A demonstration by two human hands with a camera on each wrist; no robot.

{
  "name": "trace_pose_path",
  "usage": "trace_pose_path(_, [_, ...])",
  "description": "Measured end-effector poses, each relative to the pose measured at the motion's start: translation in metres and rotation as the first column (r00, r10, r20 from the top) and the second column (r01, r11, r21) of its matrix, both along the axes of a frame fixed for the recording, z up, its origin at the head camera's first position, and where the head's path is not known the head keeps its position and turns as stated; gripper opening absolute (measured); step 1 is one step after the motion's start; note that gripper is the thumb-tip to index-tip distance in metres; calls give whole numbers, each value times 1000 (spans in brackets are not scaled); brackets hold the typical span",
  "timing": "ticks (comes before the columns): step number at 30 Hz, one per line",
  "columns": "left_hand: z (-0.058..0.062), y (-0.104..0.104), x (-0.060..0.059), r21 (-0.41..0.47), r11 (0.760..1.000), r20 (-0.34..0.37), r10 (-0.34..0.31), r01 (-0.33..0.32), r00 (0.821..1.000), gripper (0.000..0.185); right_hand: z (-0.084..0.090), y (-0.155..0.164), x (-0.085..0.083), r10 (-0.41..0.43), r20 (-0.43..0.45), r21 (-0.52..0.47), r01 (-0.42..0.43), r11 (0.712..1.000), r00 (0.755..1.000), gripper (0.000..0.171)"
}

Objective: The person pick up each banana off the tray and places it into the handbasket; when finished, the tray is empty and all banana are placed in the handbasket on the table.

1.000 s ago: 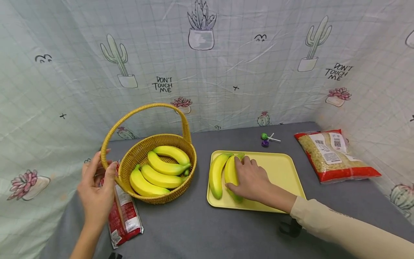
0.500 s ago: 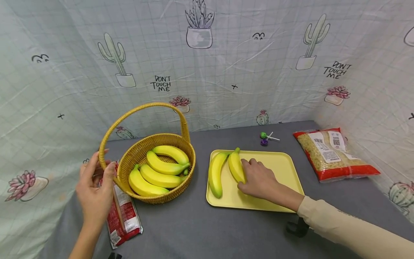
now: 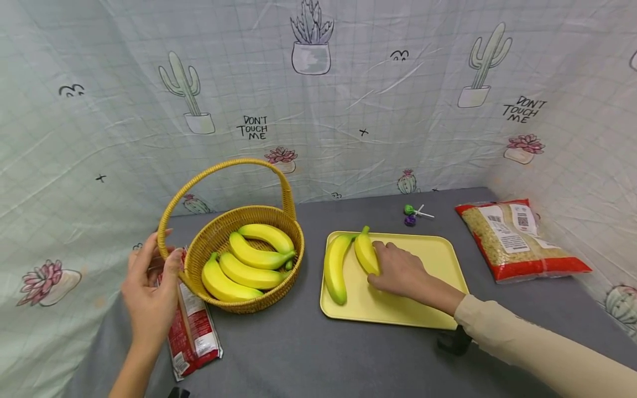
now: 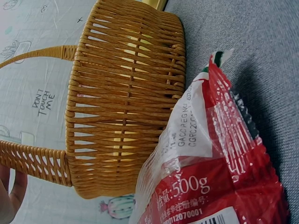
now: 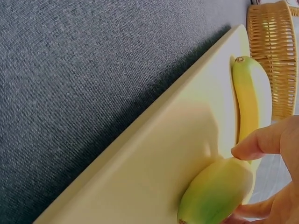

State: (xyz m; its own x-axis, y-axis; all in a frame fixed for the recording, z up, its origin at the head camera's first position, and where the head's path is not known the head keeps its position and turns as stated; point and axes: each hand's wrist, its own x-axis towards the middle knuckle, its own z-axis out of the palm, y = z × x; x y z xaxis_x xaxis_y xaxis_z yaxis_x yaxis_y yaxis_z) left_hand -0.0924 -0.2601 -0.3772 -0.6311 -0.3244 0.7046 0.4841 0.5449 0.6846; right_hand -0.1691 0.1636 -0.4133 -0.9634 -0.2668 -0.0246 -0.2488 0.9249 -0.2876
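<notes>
My right hand (image 3: 400,272) grips a yellow banana (image 3: 366,254) with green tips on the yellow tray (image 3: 428,254). In the right wrist view the thumb and fingers lie on both sides of that banana (image 5: 215,191). Another banana (image 3: 336,271) lies at the tray's left side. Over on the left, my left hand (image 3: 149,293) holds the lower left part of the handle of a wicker basket (image 3: 219,232). Several bananas (image 3: 249,271) rest inside the basket. The left wrist view shows the basket's woven side (image 4: 126,102) up close.
A red and white 500g packet (image 3: 196,331) lies under my left hand, close beside the basket. Behind the tray are a green lollipop (image 3: 409,210) and a purple one (image 3: 410,220). A red-edged clear bag of small beige pieces (image 3: 517,237) sits at the right. A printed curtain (image 3: 348,110) hangs behind.
The banana under my right hand has shifted right, away from the left banana, and now lies slanted the other way. My left hand stays on the basket handle.
</notes>
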Motion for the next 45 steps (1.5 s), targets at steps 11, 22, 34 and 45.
trace_pose_path(11, [5, 3, 2, -2, 1000, -2, -13, 13, 1000, 41, 7, 10, 2, -4, 9, -6, 4, 1000, 1000, 77])
trace_pose_path(22, [-1, -2, -1, -13, 1000, 9, 7, -7, 1000, 41, 18, 13, 5, 29, 11, 22, -29, 999, 1000, 77])
trace_pose_path(34, [-1, -4, -2, -6, 1000, 21, 1, -1, 1000, 42, 33, 9, 7, 90, -9, 12, -90, 996, 996, 73])
trace_pose_path(45, [-3, -7, -5, -7, 1000, 28, 5, -5, 1000, 43, 41, 5, 4, 135, -11, -16, -136, 991, 991, 75])
